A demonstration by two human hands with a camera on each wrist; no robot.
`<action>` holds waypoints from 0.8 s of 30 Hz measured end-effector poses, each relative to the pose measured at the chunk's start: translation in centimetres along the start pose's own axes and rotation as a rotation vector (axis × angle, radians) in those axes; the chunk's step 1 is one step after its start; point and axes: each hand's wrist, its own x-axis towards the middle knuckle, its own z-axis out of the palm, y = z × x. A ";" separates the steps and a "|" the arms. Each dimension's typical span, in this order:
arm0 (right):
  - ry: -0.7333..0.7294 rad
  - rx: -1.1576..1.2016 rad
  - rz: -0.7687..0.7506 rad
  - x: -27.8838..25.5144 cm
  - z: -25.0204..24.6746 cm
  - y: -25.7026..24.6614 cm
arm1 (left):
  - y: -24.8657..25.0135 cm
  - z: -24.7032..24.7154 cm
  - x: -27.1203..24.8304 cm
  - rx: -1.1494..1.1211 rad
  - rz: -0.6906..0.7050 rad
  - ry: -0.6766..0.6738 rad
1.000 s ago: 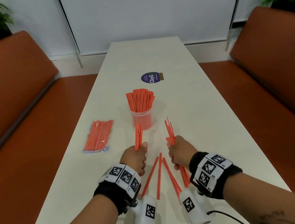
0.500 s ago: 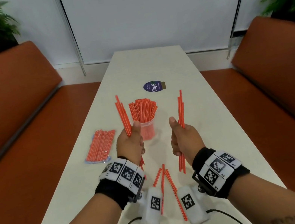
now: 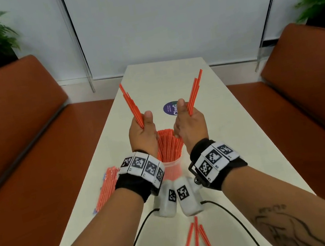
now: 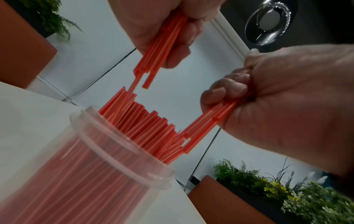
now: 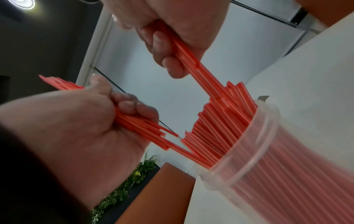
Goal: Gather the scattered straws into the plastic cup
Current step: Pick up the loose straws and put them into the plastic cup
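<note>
Now both fists have risen from the table's near end to just above the plastic cup at mid-table: the left hand and right hand each clench a bundle of straws (tips angled into the crowded cup), so release looks next; a few loose straws await at the near edge.

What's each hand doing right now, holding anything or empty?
Left hand: fingers curled round a bundle of orange straws, lower ends at the plastic cup.
Right hand: grips its own orange straw bundle above the same cup.
</note>
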 end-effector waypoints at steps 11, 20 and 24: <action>-0.204 -0.349 0.013 0.6 -0.5 4.0 | -5.0 -0.1 0.8 0.314 -0.017 -0.257; -0.134 -0.302 -0.053 0.1 -0.6 4.0 | -6.0 -0.9 -0.3 0.553 0.031 -0.203; -0.105 -0.340 -0.174 0.0 -1.1 2.8 | -6.2 -1.6 -0.3 0.483 0.138 -0.208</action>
